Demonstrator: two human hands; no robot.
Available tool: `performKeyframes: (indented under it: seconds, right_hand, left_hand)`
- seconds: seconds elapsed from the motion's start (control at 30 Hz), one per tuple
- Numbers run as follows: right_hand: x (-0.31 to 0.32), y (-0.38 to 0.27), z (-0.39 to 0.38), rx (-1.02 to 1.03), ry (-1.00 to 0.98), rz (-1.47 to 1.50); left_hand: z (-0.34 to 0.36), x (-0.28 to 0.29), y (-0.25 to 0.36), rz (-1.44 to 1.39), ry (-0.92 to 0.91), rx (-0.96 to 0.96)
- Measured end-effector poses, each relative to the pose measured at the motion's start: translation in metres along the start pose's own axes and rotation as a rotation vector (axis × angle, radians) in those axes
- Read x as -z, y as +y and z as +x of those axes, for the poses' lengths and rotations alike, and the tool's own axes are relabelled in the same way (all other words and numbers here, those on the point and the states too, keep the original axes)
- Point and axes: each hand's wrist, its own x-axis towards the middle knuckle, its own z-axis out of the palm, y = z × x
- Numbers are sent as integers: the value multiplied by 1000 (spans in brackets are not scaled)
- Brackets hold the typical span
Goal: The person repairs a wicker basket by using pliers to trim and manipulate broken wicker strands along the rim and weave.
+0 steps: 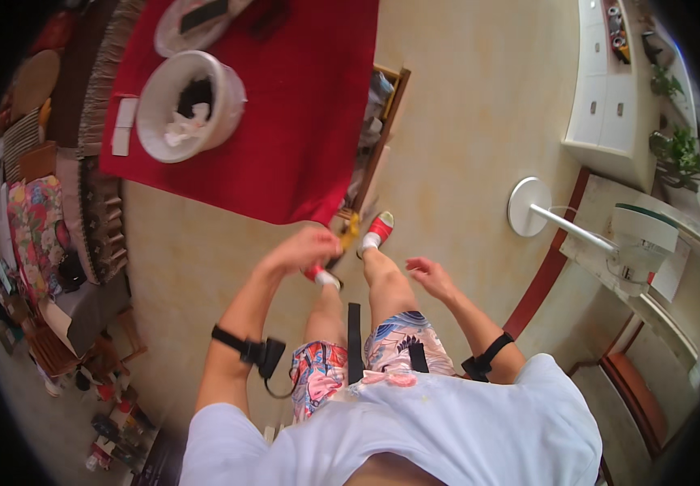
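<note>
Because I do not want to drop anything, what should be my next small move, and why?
Perhaps bring the bare right hand toward the blurred yellow object to steady it: that object shows beside the bare left hand, near the corner of the red tablecloth, though any grip on it is unclear, while the right hand is apart and looks empty.

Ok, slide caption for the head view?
Left hand beside a blurred yellow object, right hand empty, near a red cloth-covered table.
</note>
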Motion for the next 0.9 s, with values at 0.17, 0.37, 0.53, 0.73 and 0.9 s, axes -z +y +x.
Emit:
performKeyframes:
  seconds: [0.17,0.37,0.53,0.73,0.9]
  right_hand:
    - [-133,-145,-82,741,-245,-323]
    - [-396,-222,-213,260,-839,-275]
    - [-652,-190,-295,617,-884,-619]
    - [-964,-146,-446,854,-1262,-719]
    - [-1215,-114,-556,948,-1603,-1027]
  left_hand:
    - [-198,-36,-67,-215,-203,-84]
    - [-436,-72,-276,-454,144,-441]
    - [-602,-100,-465,-446,693,-556]
    - [-799,-134,-684,-738,1321,-725]
    - [-942,-133,-858,-747,1739,-582]
